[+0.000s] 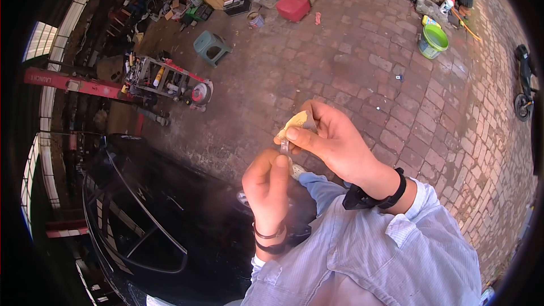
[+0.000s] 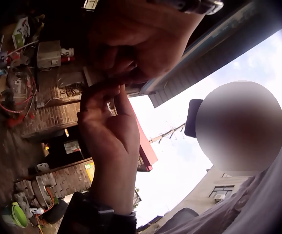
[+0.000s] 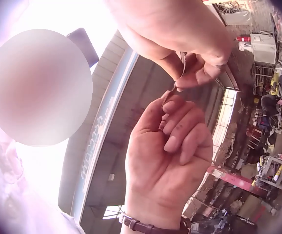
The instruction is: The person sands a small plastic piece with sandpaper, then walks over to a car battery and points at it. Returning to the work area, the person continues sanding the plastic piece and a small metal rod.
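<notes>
Both hands are raised close together in front of me. My right hand [image 1: 294, 130], with a black strap on its wrist, pinches a small tan-yellow piece [image 1: 298, 119] between thumb and fingers. Just below it my left hand [image 1: 280, 161], wearing a thin bracelet, pinches a thin clear strip [image 1: 285, 147] that hangs from that piece. In the right wrist view the strip [image 3: 182, 62] runs between the right hand [image 3: 189, 66] above and the left hand [image 3: 172, 102] below. The left wrist view shows the left hand [image 2: 131, 73] meeting the right hand [image 2: 104, 92]; there the piece is hidden.
A black car bonnet [image 1: 141, 209] lies below at the left. Brick paving [image 1: 368, 79] spreads ahead. On it stand a green stool [image 1: 211, 45], a red container [image 1: 293, 5], a green bucket [image 1: 433, 39] and a tool cart [image 1: 170, 79]. A motorcycle [image 1: 524, 85] is parked far right.
</notes>
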A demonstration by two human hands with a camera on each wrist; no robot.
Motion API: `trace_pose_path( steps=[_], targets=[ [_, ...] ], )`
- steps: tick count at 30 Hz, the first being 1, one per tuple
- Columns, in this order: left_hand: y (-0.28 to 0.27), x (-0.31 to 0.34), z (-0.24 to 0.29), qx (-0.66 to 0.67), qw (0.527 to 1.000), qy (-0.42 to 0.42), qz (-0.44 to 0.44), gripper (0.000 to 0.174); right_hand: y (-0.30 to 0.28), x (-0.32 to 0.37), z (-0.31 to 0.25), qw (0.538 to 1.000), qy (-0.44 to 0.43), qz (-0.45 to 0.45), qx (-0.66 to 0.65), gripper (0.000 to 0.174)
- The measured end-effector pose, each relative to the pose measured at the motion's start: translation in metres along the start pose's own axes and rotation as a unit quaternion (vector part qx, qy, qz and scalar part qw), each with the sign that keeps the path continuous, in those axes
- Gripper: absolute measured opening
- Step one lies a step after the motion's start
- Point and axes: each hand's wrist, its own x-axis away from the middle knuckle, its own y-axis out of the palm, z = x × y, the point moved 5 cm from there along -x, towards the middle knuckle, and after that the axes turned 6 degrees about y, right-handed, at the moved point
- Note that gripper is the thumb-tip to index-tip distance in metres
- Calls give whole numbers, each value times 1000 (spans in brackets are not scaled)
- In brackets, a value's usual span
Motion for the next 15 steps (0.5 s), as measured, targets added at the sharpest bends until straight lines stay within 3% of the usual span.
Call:
trace_pose_path(
  steps=[5,11,12,13,15],
  targets=[
    [-4,3,-2,-34,999,-13,-19,19,-4,-1,5,997,-20,1,70,19],
    [1,-2,18,-272,955,96,-67,15,-7,-2,5,968,-38,46,244,19],
    [-1,-1,16,-272,955,96,-66,15,-5,-3,5,989,0,26,147,19],
    [-6,0,8,-191,979,51,-45,15,-2,-3,5,998,37,7,48,18],
    [-12,5,-1,-78,997,-26,-5,16,0,-2,-1,998,64,20,-7,18]
  ],
)
